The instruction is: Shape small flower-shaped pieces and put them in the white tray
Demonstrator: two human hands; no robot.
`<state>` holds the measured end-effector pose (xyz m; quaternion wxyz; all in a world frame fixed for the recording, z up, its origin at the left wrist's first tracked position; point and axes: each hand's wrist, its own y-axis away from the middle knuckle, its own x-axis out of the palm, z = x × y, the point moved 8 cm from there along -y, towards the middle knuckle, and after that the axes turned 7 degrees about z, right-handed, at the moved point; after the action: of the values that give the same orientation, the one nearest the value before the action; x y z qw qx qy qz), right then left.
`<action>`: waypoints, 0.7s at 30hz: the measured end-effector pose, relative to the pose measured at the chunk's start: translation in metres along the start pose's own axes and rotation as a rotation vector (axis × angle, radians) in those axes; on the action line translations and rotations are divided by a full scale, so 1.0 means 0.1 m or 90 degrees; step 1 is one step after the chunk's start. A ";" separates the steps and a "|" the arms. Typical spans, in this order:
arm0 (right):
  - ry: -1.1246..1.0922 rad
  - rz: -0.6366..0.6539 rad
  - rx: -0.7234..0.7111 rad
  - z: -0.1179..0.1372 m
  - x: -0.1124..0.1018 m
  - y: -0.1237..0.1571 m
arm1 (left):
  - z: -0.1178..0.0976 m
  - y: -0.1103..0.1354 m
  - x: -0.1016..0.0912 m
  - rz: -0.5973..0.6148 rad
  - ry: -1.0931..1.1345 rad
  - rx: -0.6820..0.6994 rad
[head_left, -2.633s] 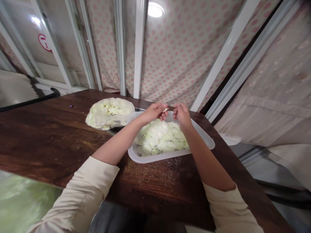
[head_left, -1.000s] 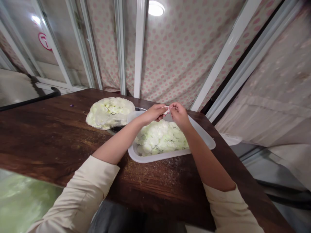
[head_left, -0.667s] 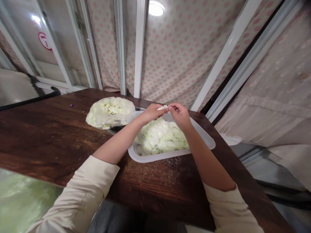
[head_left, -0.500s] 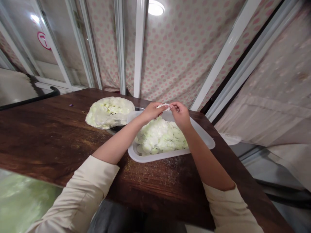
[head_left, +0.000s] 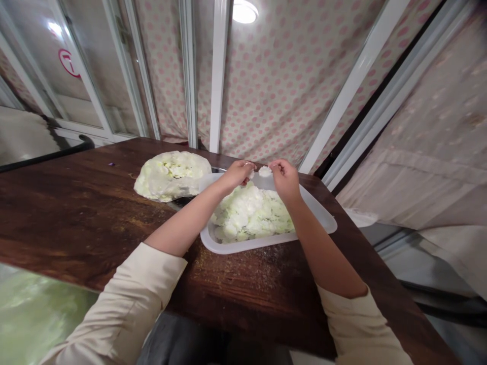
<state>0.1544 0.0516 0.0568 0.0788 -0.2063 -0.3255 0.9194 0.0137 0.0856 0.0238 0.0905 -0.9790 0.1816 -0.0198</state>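
White lump: on my feed, a small crumbly white lump (head_left: 265, 171) sits at the far end of the white plastic tray (head_left: 266, 244), touching the right hand (head_left: 285, 178) at its fingertips.

Right fingers: the right hand's fingers (head_left: 277, 165) are drawn together at the lump's edge; I cannot tell whether they grip it.

Left fingers: the left hand (head_left: 238, 175) is curled, and its fingers (head_left: 246, 168) close in over a tiny white fleck (head_left: 251, 174); I cannot tell whether they hold it.

Tray: it holds a heaped crumbly white-green mass (head_left: 249, 213), just below both hands.

Step in hand: I judge this to be small pieces being worked apart above the tray.

Next move: as I read it, the lump needs a firm pinch or a clean release.

Surface: a dark wooden table (head_left: 83, 228), dusted with crumbs (head_left: 247, 268) near the tray. At upper left of the table lies a pale mound under clear film (head_left: 171, 177).

Room: pink polka-dot cloth (head_left: 266, 101) hangs behind white frame bars (head_left: 218, 76), with a glazed door (head_left: 95, 76) at upper left.
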 end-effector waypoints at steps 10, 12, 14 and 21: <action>-0.037 0.094 0.044 -0.10 0.15 -0.01 | -0.03 0.01 0.14 0.127 -0.040 0.073; -0.049 0.155 0.071 -0.10 0.24 0.02 | -0.07 0.02 0.11 0.105 -0.088 0.091; -0.063 0.210 0.082 -0.07 0.32 0.05 | -0.09 0.02 0.07 0.068 -0.111 0.098; -0.075 0.233 0.043 0.02 0.34 0.04 | -0.10 0.02 -0.01 -0.002 -0.077 0.081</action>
<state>0.1230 0.0563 0.0448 -0.1020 -0.2054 -0.2554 0.9392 0.0110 0.0820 0.0336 0.1630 -0.9710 0.1727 0.0276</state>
